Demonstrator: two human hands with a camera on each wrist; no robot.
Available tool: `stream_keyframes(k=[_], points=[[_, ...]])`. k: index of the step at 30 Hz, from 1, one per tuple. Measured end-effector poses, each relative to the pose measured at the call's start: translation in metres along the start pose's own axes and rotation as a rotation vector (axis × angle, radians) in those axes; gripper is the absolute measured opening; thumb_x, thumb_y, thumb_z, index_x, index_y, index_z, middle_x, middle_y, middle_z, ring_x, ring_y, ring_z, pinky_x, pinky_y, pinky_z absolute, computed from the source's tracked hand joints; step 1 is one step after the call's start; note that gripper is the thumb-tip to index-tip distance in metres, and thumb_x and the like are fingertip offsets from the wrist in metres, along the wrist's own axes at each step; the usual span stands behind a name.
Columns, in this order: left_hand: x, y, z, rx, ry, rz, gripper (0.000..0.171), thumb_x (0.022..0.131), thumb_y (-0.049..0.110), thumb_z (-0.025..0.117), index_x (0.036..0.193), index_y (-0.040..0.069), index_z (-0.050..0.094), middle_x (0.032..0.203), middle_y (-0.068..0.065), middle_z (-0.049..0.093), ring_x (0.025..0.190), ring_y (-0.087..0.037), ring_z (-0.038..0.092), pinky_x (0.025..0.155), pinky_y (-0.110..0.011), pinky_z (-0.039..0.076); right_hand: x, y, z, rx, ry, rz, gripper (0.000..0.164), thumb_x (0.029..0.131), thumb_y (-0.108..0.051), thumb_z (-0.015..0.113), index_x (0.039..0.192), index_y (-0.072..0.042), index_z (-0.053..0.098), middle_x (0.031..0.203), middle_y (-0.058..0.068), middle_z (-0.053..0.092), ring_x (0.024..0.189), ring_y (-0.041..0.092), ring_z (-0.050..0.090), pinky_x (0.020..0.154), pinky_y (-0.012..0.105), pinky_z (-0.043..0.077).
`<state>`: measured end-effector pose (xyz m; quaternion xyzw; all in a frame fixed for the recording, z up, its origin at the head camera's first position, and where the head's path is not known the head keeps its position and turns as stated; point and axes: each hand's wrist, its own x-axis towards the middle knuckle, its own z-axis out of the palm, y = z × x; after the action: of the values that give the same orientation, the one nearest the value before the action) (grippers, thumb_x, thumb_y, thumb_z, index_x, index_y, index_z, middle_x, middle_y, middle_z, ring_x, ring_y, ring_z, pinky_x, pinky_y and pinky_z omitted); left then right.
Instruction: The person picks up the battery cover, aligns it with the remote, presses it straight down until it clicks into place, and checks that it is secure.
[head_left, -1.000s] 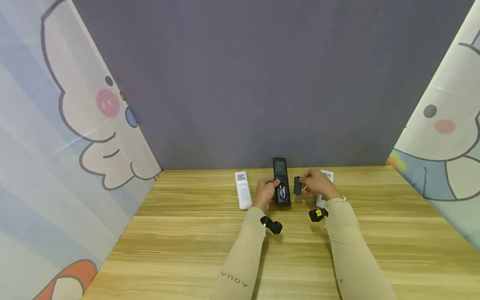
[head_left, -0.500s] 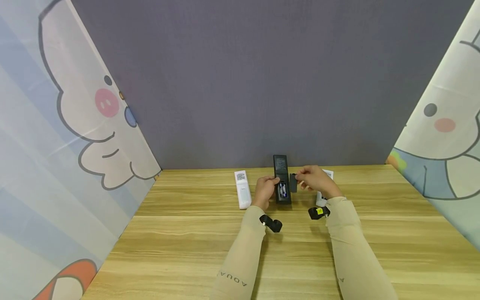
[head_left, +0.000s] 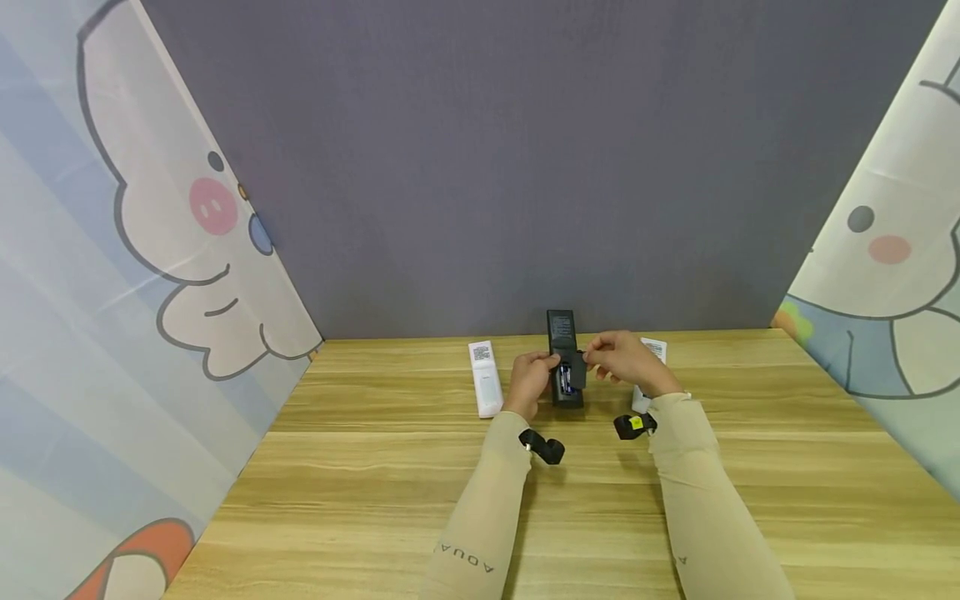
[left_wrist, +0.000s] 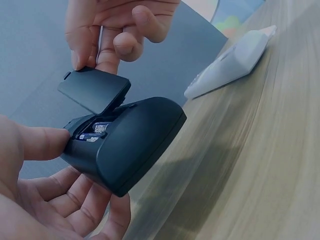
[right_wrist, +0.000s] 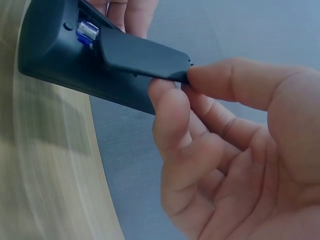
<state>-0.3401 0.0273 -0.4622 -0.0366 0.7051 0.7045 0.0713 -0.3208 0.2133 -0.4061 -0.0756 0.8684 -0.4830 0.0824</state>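
Observation:
My left hand point(head_left: 529, 384) grips a black remote control point(head_left: 561, 329), its back turned up, with the thumb on one side edge and fingers beneath. In its uncovered compartment lie batteries point(left_wrist: 93, 135) with blue wrappers. Between thumb and fingers my right hand point(head_left: 626, 362) pinches the black battery cover point(right_wrist: 145, 54) by one end. The cover is tilted over the compartment and hides part of the batteries; its free end is close to the remote's compartment edge in the left wrist view.
A white remote point(head_left: 486, 382) lies on the wooden table point(head_left: 360, 467) left of my hands. Another white remote point(left_wrist: 232, 62) lies to the right, partly hidden by my right hand in the head view. Behind the table rises a grey panel point(head_left: 480, 167).
My right hand has moved left with the battery cover, from beside the black remote to over its compartment. The left hand keeps its grip, the remote's far end having risen slightly in view.

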Motion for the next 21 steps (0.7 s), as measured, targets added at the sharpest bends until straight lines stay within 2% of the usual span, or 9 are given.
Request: stream_keyframes(k=[5,9,16,21], points=[[-0.0005,0.0006,0.0003,-0.011,0.001,-0.003,0.037,0.099,0.027,0.066,0.13,0.006,0.068,0.114,-0.007,0.071,0.089,-0.017,0.064,0.077,-0.029,0.053,0.0018,0.0004,0.0028,-0.017,-0.015,-0.012,0.02,0.106,-0.017,0.056,0.111,-0.002,0.066,0.098,0.016,0.071,0.079,0.029,0.066,0.062,0.038,0.051],[0.0,0.0008,0.0002,-0.033,0.008,0.0,0.033,0.099,0.026,0.066,0.126,0.007,0.07,0.111,-0.007,0.072,0.085,-0.015,0.063,0.071,-0.026,0.051,0.0008,-0.0024,0.0053,-0.031,-0.028,-0.047,0.021,0.105,-0.016,0.057,0.11,0.002,0.066,0.097,0.016,0.072,0.075,0.023,0.065,0.059,0.035,0.05],[0.0014,0.0011,0.0014,-0.039,0.011,0.015,0.028,0.098,0.024,0.067,0.119,0.007,0.074,0.104,-0.007,0.073,0.081,-0.015,0.062,0.07,-0.027,0.051,0.0046,0.0014,0.0066,-0.046,-0.032,-0.088,0.019,0.104,-0.02,0.06,0.107,-0.002,0.067,0.102,0.023,0.071,0.082,0.037,0.066,0.06,0.04,0.052],[-0.0007,0.0017,0.0014,-0.014,0.004,0.005,0.033,0.1,0.026,0.065,0.127,0.008,0.07,0.111,-0.005,0.071,0.086,-0.016,0.064,0.074,-0.029,0.053,0.0044,0.0009,0.0086,-0.061,-0.038,-0.096,0.018,0.105,-0.019,0.059,0.107,-0.003,0.067,0.097,0.019,0.071,0.077,0.029,0.065,0.06,0.039,0.052]])
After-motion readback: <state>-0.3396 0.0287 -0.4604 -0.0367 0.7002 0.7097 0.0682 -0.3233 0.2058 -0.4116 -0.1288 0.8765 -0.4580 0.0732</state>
